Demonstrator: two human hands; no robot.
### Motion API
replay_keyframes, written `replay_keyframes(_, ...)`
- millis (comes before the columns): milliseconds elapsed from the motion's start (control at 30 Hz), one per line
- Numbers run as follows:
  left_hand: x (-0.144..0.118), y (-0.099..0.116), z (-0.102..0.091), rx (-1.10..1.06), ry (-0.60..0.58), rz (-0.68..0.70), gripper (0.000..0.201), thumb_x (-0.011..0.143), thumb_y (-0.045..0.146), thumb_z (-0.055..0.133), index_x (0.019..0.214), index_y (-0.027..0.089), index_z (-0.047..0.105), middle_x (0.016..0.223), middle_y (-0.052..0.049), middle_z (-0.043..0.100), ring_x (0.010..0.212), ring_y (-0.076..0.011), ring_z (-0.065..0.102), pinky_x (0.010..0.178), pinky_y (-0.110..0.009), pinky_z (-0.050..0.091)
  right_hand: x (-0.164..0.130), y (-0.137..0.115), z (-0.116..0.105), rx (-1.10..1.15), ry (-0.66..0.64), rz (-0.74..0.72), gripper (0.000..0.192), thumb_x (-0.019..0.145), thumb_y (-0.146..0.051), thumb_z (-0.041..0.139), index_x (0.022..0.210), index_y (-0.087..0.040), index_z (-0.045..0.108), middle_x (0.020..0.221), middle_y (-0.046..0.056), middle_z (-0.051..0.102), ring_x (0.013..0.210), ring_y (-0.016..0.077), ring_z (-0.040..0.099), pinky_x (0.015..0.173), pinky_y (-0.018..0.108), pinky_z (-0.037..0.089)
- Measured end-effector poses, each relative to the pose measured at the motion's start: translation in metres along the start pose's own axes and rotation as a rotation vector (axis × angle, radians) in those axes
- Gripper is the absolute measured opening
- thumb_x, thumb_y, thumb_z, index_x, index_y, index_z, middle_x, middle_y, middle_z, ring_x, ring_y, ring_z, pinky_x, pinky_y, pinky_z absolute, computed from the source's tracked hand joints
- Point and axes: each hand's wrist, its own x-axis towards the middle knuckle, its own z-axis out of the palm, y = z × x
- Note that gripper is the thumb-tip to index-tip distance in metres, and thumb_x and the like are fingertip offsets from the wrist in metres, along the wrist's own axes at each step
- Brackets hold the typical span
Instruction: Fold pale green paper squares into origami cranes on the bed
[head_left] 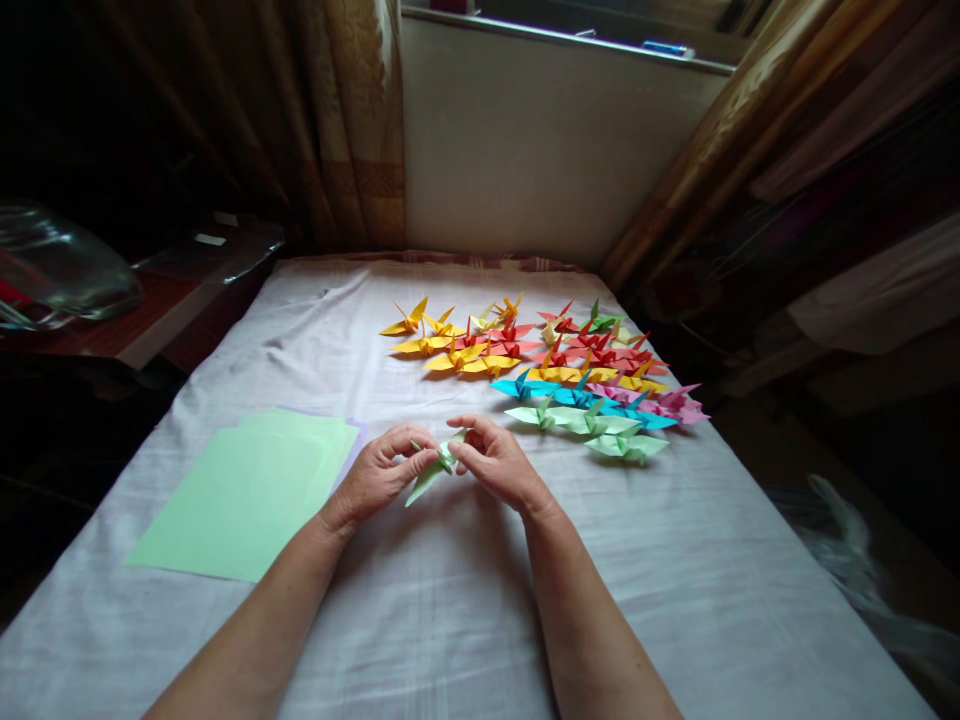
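Between my two hands is a pale green paper crane [426, 482], partly hidden by the fingers. My left hand [386, 470] pinches it from the left with thumb and fingers. On its other side, my right hand [495, 462] grips it between thumb and forefinger. One pointed wing juts down toward me. Just beyond my right hand lies a row of finished light green paper cranes [628, 446]. A stack of light green paper sheets [240, 500] lies left of my left hand, with a lilac sheet [352, 450] showing at its edge.
Several rows of yellow [453, 358], red, blue [577, 395] and pink cranes stand at the far right of the cloth-covered surface [675, 600]. A dark red table [150, 320] with clear plastic adjoins on the left. Curtains [360, 130] flank a pale wall panel [540, 140] behind.
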Motion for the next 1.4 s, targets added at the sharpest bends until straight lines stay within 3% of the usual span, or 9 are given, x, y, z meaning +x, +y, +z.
replay_keyframes(133, 0.0, -0.001, 0.001, -0.041, 0.092, -0.202, 0.058, 0.067, 0.055, 0.08, 0.111, 0.02, 0.065, 0.104, -0.006, 0.064, 0.072, -0.0145, 0.061, 0.057, -0.024, 0.052, 0.003, 0.0, 0.006, 0.124, 0.148, 0.008, 0.045, 0.07, -0.036, 0.071, 0.111, -0.02, 0.06, 0.06, -0.01, 0.051, 0.052, 0.0109, 0.06, 0.046, 0.02, 0.045)
replay_keyframes(267, -0.001, 0.005, 0.003, -0.021, 0.037, -0.319, 0.054, 0.068, 0.066, 0.074, 0.09, 0.018, 0.064, 0.084, -0.002, 0.063, 0.063, -0.0136, 0.059, 0.045, -0.019, 0.044, 0.005, 0.0, 0.006, 0.207, 0.263, -0.023, 0.06, 0.069, -0.042, 0.072, 0.122, -0.021, 0.054, 0.063, -0.008, 0.057, 0.058, 0.0142, 0.065, 0.043, 0.02, 0.043)
replay_keyframes(467, -0.002, 0.009, 0.008, -0.065, 0.028, -0.319, 0.051, 0.071, 0.068, 0.069, 0.071, 0.018, 0.059, 0.058, 0.004, 0.055, 0.046, -0.0081, 0.045, 0.042, -0.018, 0.033, 0.006, 0.002, 0.005, 0.163, 0.269, 0.03, 0.046, 0.066, -0.043, 0.072, 0.105, -0.019, 0.063, 0.057, -0.007, 0.058, 0.054, 0.0149, 0.064, 0.044, 0.021, 0.043)
replay_keyframes(600, -0.002, 0.008, 0.007, -0.08, 0.041, -0.322, 0.049, 0.071, 0.065, 0.068, 0.066, 0.019, 0.052, 0.051, 0.006, 0.051, 0.043, -0.0073, 0.04, 0.043, -0.019, 0.03, 0.007, 0.003, 0.003, 0.128, 0.308, 0.029, 0.034, 0.064, -0.04, 0.072, 0.09, -0.019, 0.065, 0.055, -0.007, 0.058, 0.052, 0.0134, 0.062, 0.054, 0.025, 0.049)
replay_keyframes(967, -0.001, 0.003, 0.004, -0.069, 0.083, -0.359, 0.04, 0.07, 0.057, 0.066, 0.064, 0.02, 0.051, 0.047, 0.006, 0.05, 0.041, -0.0074, 0.038, 0.043, -0.019, 0.029, 0.007, 0.005, -0.002, 0.069, 0.323, 0.034, 0.029, 0.063, -0.037, 0.069, 0.086, -0.02, 0.065, 0.051, -0.008, 0.053, 0.051, 0.0132, 0.059, 0.055, 0.026, 0.048)
replay_keyframes(1167, -0.001, 0.001, 0.003, 0.002, 0.097, -0.37, 0.04, 0.07, 0.058, 0.059, 0.065, 0.02, 0.049, 0.046, 0.007, 0.047, 0.039, -0.0078, 0.037, 0.042, -0.019, 0.028, 0.009, 0.018, -0.004, -0.032, 0.302, 0.031, 0.028, 0.067, -0.036, 0.066, 0.09, -0.019, 0.067, 0.053, -0.008, 0.052, 0.051, 0.0125, 0.056, 0.056, 0.026, 0.048)
replay_keyframes(1233, -0.001, 0.0, 0.004, 0.045, 0.092, -0.373, 0.039, 0.071, 0.058, 0.058, 0.066, 0.02, 0.049, 0.046, 0.007, 0.048, 0.039, -0.0081, 0.037, 0.042, -0.02, 0.029, 0.009, 0.021, -0.005, -0.111, 0.282, 0.006, 0.027, 0.071, -0.035, 0.063, 0.093, -0.019, 0.069, 0.063, -0.003, 0.06, 0.059, 0.0141, 0.06, 0.059, 0.027, 0.05)
replay_keyframes(1300, -0.002, -0.001, 0.006, 0.096, 0.08, -0.37, 0.038, 0.071, 0.056, 0.059, 0.065, 0.02, 0.05, 0.047, 0.006, 0.05, 0.04, -0.0087, 0.039, 0.042, -0.02, 0.03, 0.006, 0.019, -0.007, -0.214, 0.241, -0.084, 0.029, 0.074, -0.033, 0.062, 0.098, -0.02, 0.072, 0.089, 0.005, 0.07, 0.081, 0.0188, 0.067, 0.067, 0.029, 0.053)
replay_keyframes(1400, -0.004, -0.004, 0.008, 0.165, 0.055, -0.347, 0.035, 0.073, 0.053, 0.058, 0.064, 0.02, 0.05, 0.05, 0.005, 0.052, 0.042, -0.0099, 0.042, 0.044, -0.021, 0.032, 0.001, 0.011, -0.012, -0.312, 0.105, -0.268, 0.039, 0.074, -0.027, 0.065, 0.113, -0.025, 0.072, 0.131, 0.008, 0.064, 0.12, 0.0239, 0.059, 0.092, 0.036, 0.052)
